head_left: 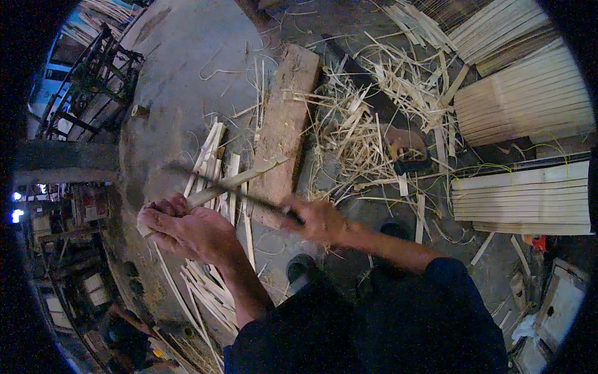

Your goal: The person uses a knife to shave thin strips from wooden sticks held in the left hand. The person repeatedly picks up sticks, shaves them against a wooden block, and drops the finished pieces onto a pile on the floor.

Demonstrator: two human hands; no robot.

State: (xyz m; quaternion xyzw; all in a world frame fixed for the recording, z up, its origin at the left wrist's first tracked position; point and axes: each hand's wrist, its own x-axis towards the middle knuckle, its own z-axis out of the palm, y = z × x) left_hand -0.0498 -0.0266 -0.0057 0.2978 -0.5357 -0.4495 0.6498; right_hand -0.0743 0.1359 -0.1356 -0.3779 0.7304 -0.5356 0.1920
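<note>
My left hand (194, 225) is closed round the near end of a pale bamboo strip (240, 178), whose far end reaches over a thick wooden plank (283, 118). My right hand (321, 221) grips the handle of a long dark knife (255, 200). The blade, blurred by motion, points to the left and crosses the bamboo strip just beyond my left hand. Cut bamboo strips (212, 290) lie on the floor beneath and beside my left forearm.
Curly bamboo shavings (355, 134) heap up right of the plank, partly covering a handsaw with a wooden handle (405, 142). Bundles of flat slats (520, 196) stand at the right. A dark metal frame (93, 81) is at the far left, and a person (128, 336) sits lower left.
</note>
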